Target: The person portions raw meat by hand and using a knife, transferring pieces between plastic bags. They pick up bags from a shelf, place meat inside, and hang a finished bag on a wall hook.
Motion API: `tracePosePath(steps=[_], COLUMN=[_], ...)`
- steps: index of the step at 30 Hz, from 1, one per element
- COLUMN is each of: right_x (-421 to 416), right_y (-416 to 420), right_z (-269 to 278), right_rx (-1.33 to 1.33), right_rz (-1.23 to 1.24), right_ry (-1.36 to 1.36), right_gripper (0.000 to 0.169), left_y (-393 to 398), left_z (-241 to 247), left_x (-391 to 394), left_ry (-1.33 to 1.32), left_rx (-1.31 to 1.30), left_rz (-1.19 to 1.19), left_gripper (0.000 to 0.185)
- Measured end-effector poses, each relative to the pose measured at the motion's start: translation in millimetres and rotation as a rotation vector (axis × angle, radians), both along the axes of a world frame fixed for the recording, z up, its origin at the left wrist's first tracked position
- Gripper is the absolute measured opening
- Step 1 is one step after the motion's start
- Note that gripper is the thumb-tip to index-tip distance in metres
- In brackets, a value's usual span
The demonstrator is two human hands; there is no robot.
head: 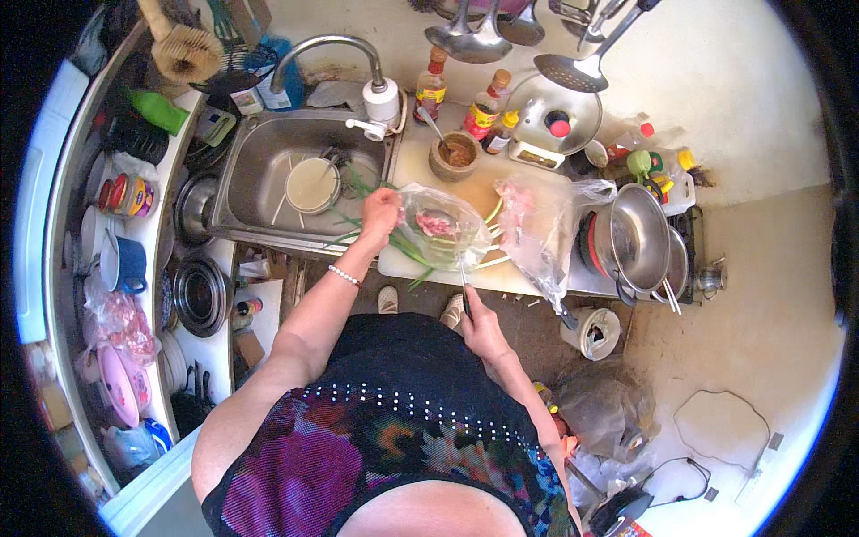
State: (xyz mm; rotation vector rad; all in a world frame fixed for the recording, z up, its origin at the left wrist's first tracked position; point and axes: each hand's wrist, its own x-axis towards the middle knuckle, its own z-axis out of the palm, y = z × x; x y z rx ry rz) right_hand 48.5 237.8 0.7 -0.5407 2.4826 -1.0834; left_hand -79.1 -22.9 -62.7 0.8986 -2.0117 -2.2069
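My left hand [381,216] is closed on the edge of a clear plastic bag [470,243], which holds some pinkish meat [436,225]. A knife [464,285] sits in my right hand [488,330], its dark handle in the fist and its blade pointing away from me against the bag. Under the bag lie green onions [411,250]; their green tops reach over the sink edge, and pale stems [493,260] stick out to the right. A second plastic bag [537,231] with pink meat rests to the right on the pale countertop [402,265].
The steel sink [258,151] at left holds a bowl [313,185] of whitish liquid under the faucet [382,101]. Beyond the bags stand a stone mortar [454,156], sauce bottles [483,111] and a glass lid [570,114]. Metal pans [641,235] are at right, above a bucket [600,339].
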Motion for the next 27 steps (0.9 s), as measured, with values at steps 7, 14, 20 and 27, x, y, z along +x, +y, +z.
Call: tracePosePath(steps=[7, 14, 20, 27], right_x=[4.6, -5.3, 1.9, 64.3], right_y=[0.8, 4.1, 25.5, 102.8], right_z=[-19.2, -11.6, 55.9, 113.5], right_rx=[0.154, 0.175, 0.041, 0.041], right_rz=[0.070, 0.096, 0.052, -0.314], right_ry=[0.112, 0.096, 0.056, 0.348], right_gripper=[0.058, 0.057, 0.051, 0.050], left_y=[-4.1, -6.4, -14.8, 28.7], left_z=[26.9, 24.6, 30.6, 70.7], left_x=[11.2, 6.0, 6.6, 11.8], left_ry=[0.029, 0.004, -0.010, 0.403], left_rx=[0.151, 0.130, 0.018, -1.092], left_rz=[0.094, 0.050, 0.026, 0.006], left_gripper=[0.004, 0.005, 0.013, 0.030])
